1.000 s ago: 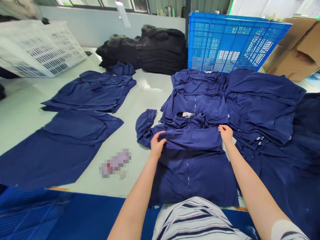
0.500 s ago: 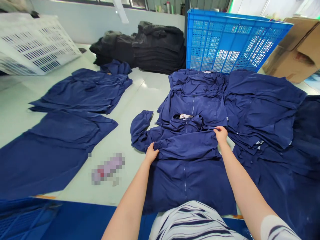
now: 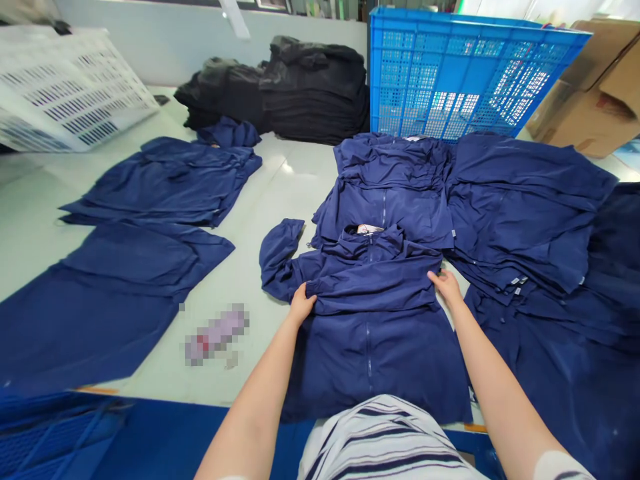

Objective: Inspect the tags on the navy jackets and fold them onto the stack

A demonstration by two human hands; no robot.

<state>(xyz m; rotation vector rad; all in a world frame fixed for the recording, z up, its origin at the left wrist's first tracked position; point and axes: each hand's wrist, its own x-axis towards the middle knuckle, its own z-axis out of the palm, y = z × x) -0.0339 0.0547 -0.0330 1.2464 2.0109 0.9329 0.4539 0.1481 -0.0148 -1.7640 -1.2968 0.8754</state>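
Note:
A navy zip jacket (image 3: pixel 350 360) lies front up on the table before me, its collar and paper tag (image 3: pixel 369 229) at the far end. One sleeve is folded across its chest; the other sleeve (image 3: pixel 279 257) sticks out to the left, bent upward. My left hand (image 3: pixel 303 305) is closed on the cuff of the folded sleeve, thumb on top. At the jacket's right edge, near the shoulder fold, my right hand (image 3: pixel 447 285) pinches the fabric; its fingers are partly hidden beneath.
Folded navy jackets (image 3: pixel 385 193) lie beyond, with more navy garments (image 3: pixel 520 213) at right and left. Black garment stacks (image 3: pixel 315 93), a blue crate (image 3: pixel 420 80), a white basket (image 3: pixel 75 87) and cardboard boxes (image 3: pixel 585 120) stand behind. A blurred purple item (image 3: pixel 217 337) rests left.
My right hand has moved slightly down along the jacket's right edge. My left hand stays at the cuff, and the sleeve still lies across the chest.

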